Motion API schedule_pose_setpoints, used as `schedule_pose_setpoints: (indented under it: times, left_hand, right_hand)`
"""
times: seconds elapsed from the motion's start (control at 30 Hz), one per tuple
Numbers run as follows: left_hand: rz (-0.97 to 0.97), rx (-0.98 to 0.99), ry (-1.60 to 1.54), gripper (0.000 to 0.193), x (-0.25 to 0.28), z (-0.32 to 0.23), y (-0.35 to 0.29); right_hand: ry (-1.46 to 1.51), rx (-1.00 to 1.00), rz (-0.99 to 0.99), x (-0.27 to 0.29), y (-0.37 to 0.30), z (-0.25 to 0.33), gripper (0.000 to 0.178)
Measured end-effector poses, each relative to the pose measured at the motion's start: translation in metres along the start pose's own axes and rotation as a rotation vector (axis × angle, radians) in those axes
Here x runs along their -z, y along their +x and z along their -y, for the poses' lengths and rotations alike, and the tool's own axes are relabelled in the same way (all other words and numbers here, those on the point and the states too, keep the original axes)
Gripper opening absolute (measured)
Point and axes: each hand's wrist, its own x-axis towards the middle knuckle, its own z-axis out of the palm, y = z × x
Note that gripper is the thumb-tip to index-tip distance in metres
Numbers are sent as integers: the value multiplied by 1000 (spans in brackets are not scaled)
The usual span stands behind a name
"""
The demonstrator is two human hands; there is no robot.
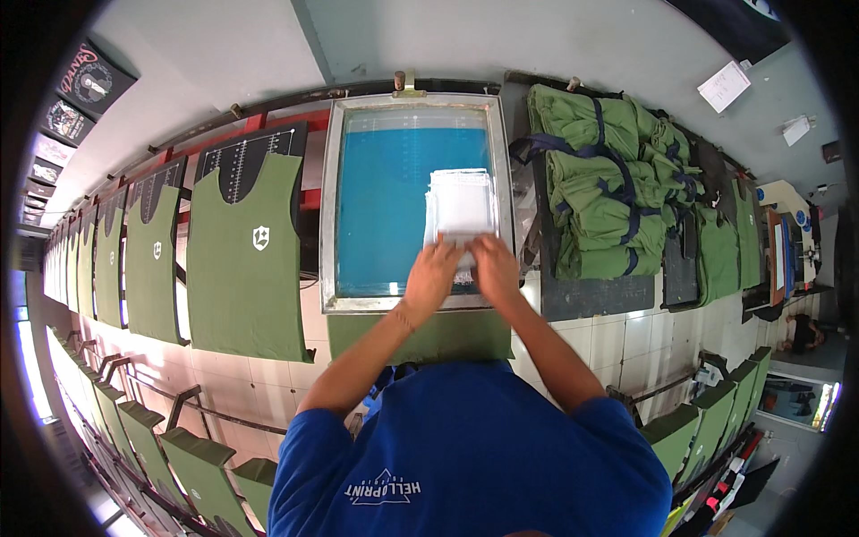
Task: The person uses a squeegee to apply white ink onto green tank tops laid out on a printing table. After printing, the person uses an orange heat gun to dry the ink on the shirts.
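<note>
Item: my left hand (432,276) and right hand (495,265), fingers closed on the squeegee (462,208) over the blue screen (385,210) — best pulled level, pressure even

A garment screen-printing workshop: a metal-framed printing screen (416,201) with blue mesh lies on a long worktop (268,376), green vests (246,259) sit on pallets in a row, and bundled green garments (608,192) are stacked alongside.
</note>
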Motion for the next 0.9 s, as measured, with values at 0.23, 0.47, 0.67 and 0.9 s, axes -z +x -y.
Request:
schedule_pose_setpoints:
  times: [0.23,0.47,0.67,0.9]
  left_hand:
    - [-115,6,-187,31,39,17,106]
    - [-92,-8,-142,37,39,-42,-6]
    - [-101,32,-119,37,19,-48,-44]
    - [-135,87,-204,31,24,14,66]
  right_hand:
    - [-28,-6,124,22,109,-42,28]
    - [59,-73,115,36,-17,19,34]
    - [40,-94,88,16,-53,30,41]
    - [-5,-34,31,1,71,-24,30]
